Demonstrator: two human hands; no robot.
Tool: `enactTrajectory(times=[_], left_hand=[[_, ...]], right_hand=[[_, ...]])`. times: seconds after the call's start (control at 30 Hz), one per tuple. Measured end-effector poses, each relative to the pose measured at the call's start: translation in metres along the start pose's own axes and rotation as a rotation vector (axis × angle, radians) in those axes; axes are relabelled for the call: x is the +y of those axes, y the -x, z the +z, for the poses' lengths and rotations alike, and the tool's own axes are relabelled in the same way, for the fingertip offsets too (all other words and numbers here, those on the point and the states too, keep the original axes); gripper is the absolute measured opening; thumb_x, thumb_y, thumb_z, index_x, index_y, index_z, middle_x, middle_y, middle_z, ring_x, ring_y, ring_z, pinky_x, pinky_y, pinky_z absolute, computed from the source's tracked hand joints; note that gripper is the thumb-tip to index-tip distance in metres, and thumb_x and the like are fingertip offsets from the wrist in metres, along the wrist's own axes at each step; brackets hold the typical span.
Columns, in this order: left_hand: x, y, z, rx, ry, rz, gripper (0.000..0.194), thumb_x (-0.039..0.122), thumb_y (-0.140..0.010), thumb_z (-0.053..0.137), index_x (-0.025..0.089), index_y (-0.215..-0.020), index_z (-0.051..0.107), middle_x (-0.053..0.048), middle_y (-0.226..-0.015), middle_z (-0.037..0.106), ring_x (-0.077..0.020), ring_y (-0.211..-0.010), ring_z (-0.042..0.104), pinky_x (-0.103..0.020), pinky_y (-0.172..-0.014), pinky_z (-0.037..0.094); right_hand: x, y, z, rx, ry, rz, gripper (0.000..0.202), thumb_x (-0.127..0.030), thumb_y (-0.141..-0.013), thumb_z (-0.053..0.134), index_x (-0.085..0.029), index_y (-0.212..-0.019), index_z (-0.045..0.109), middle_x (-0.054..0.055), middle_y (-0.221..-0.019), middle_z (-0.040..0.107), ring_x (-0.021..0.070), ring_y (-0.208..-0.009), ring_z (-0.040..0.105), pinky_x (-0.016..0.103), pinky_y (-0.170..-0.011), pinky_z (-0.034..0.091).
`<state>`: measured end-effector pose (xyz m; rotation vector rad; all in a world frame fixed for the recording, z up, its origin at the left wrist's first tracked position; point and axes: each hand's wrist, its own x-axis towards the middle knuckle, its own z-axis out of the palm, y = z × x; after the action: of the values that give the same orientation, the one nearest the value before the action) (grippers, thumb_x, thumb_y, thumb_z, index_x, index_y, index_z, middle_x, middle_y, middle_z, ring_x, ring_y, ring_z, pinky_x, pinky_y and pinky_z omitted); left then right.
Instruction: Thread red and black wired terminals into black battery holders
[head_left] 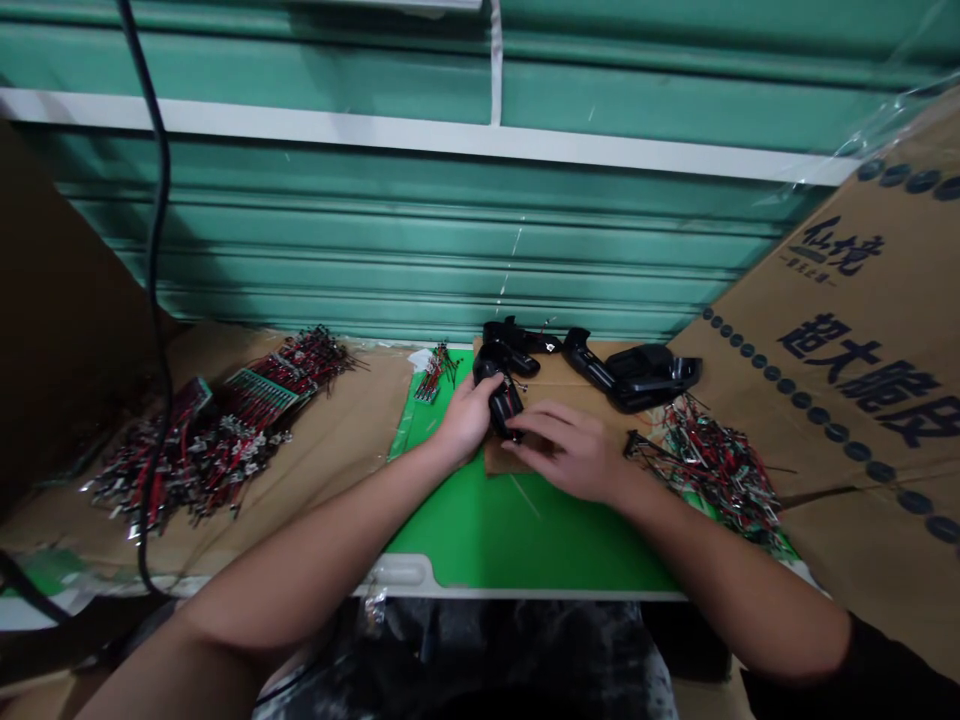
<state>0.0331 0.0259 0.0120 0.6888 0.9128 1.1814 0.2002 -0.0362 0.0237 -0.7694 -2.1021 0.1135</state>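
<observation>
A black curved plastic housing (504,405) is held at a slant over the mat, with wires showing along its inner side. My left hand (466,415) is wrapped round its left side, thumb across the upper part. At its lower end, the bent fingers of my right hand (566,445) come together in a pinch against it. What they grip there is too small to make out. Just beyond, more black plastic housings (517,357) lie close together, one with wires at its end.
Wired circuit boards are heaped on cardboard to the left (202,440), with another wire pile (724,470) at right. A small wire bundle (436,375) lies on the green mat (525,530). Larger black housings (637,375) sit at the back right. Cardboard (862,330) walls the right; a black cable (154,250) hangs left.
</observation>
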Motion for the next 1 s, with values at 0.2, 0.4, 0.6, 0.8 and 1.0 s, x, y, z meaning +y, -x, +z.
enactTrajectory(times=[0.2, 0.4, 0.6, 0.8, 1.0], left_hand=[[0.015, 0.002, -0.003, -0.120, 0.106, -0.166, 0.033, 0.046, -0.077, 0.080, 0.015, -0.084, 0.071, -0.004, -0.074, 0.070, -0.0166, -0.063, 0.063, -0.029, -0.060, 0.052], [0.016, 0.004, -0.007, -0.217, 0.006, -0.055, 0.036, 0.028, -0.060, 0.089, 0.013, -0.089, 0.073, -0.008, -0.086, 0.076, -0.0185, -0.072, 0.066, -0.031, -0.069, 0.053], [0.001, 0.009, -0.004, -0.299, -0.261, 0.057, 0.050, 0.018, -0.056, 0.088, 0.016, -0.102, 0.069, -0.001, -0.087, 0.073, -0.0202, -0.083, 0.066, -0.032, -0.082, 0.051], [-0.005, 0.011, -0.003, -0.398, -0.354, 0.090, 0.056, 0.019, -0.061, 0.083, 0.015, -0.116, 0.069, -0.002, -0.098, 0.072, -0.0234, -0.097, 0.064, -0.033, -0.089, 0.050], [-0.004, 0.014, -0.003, -0.437, -0.379, 0.079, 0.055, 0.024, -0.067, 0.087, 0.016, -0.118, 0.070, -0.003, -0.099, 0.072, -0.0238, -0.096, 0.064, -0.034, -0.088, 0.049]], right_hand=[[0.004, -0.004, -0.007, 0.173, -0.075, 0.131, 0.009, -0.021, -0.098, 0.076, -0.023, -0.106, 0.080, 0.005, -0.097, 0.081, 0.0177, -0.083, 0.076, 0.031, -0.075, 0.063], [0.019, -0.011, -0.014, 0.427, -0.287, 0.586, 0.021, -0.042, -0.092, 0.081, -0.022, -0.093, 0.081, 0.005, -0.082, 0.078, 0.0161, -0.058, 0.067, 0.031, -0.054, 0.059], [0.022, -0.015, -0.019, 0.482, -0.269, 0.545, 0.017, -0.039, -0.090, 0.082, -0.023, -0.087, 0.082, 0.006, -0.082, 0.078, 0.0185, -0.067, 0.069, 0.032, -0.060, 0.057], [0.020, -0.014, -0.016, 0.363, -0.222, 0.385, 0.008, -0.028, -0.093, 0.080, -0.023, -0.088, 0.082, 0.005, -0.083, 0.076, 0.0187, -0.075, 0.067, 0.034, -0.069, 0.054], [0.023, -0.013, -0.011, 0.405, -0.248, 0.509, 0.022, -0.042, -0.090, 0.083, -0.023, -0.081, 0.079, 0.006, -0.081, 0.076, 0.0200, -0.073, 0.068, 0.035, -0.067, 0.056]])
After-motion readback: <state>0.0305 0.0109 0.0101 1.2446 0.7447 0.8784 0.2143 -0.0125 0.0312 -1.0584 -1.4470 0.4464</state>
